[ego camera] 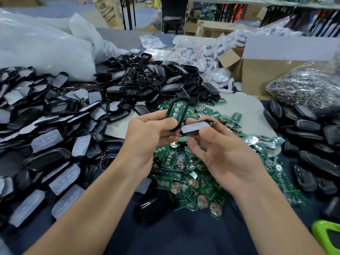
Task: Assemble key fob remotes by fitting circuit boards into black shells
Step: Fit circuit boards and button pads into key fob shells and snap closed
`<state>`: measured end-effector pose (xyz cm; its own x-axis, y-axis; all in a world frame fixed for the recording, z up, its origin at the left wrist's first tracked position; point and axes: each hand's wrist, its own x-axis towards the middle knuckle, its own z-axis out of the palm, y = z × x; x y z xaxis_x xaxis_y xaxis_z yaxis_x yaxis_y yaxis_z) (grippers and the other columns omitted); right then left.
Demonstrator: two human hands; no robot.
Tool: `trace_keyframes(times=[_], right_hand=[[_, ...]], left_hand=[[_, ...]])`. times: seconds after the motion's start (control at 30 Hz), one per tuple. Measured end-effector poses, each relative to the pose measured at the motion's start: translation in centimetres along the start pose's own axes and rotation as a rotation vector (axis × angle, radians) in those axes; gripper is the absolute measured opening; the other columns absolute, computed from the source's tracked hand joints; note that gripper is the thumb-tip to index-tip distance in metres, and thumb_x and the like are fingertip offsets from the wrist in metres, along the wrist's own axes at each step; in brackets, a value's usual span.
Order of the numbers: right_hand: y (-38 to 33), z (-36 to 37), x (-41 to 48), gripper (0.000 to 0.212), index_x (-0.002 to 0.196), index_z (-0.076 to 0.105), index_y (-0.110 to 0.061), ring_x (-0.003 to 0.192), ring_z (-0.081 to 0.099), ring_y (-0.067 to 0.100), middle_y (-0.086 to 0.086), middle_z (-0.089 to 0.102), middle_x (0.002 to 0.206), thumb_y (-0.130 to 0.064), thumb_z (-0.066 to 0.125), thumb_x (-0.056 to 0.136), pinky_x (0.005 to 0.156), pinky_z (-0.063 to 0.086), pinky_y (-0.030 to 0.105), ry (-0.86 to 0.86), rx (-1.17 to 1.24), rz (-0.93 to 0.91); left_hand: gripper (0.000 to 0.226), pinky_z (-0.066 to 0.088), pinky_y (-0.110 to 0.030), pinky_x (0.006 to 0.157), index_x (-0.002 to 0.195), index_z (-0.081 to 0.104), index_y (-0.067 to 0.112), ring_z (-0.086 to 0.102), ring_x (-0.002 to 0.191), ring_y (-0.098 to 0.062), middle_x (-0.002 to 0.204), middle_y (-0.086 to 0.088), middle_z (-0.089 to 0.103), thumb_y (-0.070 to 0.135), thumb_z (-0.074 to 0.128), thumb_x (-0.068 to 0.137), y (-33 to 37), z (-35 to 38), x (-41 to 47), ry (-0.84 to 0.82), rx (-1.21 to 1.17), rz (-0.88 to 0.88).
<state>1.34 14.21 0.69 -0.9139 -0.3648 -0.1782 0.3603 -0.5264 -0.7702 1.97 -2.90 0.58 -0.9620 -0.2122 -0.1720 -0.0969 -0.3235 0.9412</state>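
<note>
My left hand (pixel 149 137) grips a black shell (pixel 177 112) held upright, with a green circuit board seated in its open face. Right beside it, my right hand (pixel 217 150) pinches a second black shell half with a grey rubber pad (pixel 196 127) between thumb and fingers, tilted and nearly touching the first. Both are held above a heap of loose green circuit boards (pixel 191 173) with round coin-cell contacts.
A pile of shells with grey pads (pixel 46 137) fills the left. Empty black shells (pixel 150 83) are heaped behind. Finished black fobs (pixel 309 137) lie at the right, near a bag of metal parts (pixel 305 89) and a cardboard box (pixel 257 74). A green object (pixel 325 234) sits bottom right.
</note>
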Motion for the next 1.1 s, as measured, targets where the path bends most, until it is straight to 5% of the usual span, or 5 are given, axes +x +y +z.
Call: trace_keyframes(times=[0.43,0.67,0.73,0.87,1.1], right_hand=[[-0.9,-0.7,0.3,0.033,0.113,0.067,-0.004,0.1,0.077,0.032,0.022,0.076,0.107,-0.012,0.07,0.081,0.081,0.064,0.036,0.061,0.2,0.032],[0.0,-0.7,0.2,0.04,0.097,0.08,-0.022,0.097,0.07,0.02,0.007,0.079,0.103,0.013,0.073,0.081,0.093,0.061,0.04,0.108,-0.328,-0.253],[0.2,-0.5,0.1,0.041,0.101,0.08,-0.027,0.096,0.072,0.013,-0.002,0.08,0.101,0.009,0.077,0.081,0.091,0.059,0.037,0.171,-0.558,-0.385],[0.6,0.0,-0.3,0.041,0.103,0.076,-0.048,0.097,0.069,-0.01,-0.038,0.072,0.096,-0.019,0.087,0.077,0.085,0.052,0.008,0.31,-1.021,-0.607],[1.2,0.5,-0.4,0.037,0.104,0.078,-0.041,0.084,0.063,-0.022,-0.055,0.055,0.072,-0.023,0.088,0.073,0.072,0.043,-0.003,0.334,-1.138,-0.664]], left_hand=[[0.014,0.06,-0.025,0.059,0.104,0.073,0.003,0.077,0.067,-0.025,0.083,-0.016,0.079,-0.003,0.068,0.093,0.2,0.4,-0.4,0.029,0.018,0.035],[0.015,0.06,-0.025,0.057,0.102,0.072,0.006,0.078,0.069,-0.028,0.084,-0.017,0.079,-0.004,0.07,0.091,0.0,0.7,-0.7,0.064,0.066,0.049],[0.015,0.061,-0.025,0.057,0.092,0.076,0.01,0.079,0.069,-0.027,0.081,-0.012,0.08,-0.004,0.069,0.092,-0.2,0.8,-0.8,0.086,0.118,0.087],[0.016,0.061,-0.026,0.06,0.091,0.079,0.011,0.08,0.074,-0.025,0.085,-0.01,0.081,0.001,0.067,0.09,-0.6,1.0,-0.8,0.071,0.216,0.137],[0.031,0.06,-0.023,0.059,0.076,0.08,0.03,0.078,0.069,-0.021,0.076,-0.001,0.079,0.006,0.065,0.089,-0.5,1.1,-0.9,0.044,0.293,0.178]])
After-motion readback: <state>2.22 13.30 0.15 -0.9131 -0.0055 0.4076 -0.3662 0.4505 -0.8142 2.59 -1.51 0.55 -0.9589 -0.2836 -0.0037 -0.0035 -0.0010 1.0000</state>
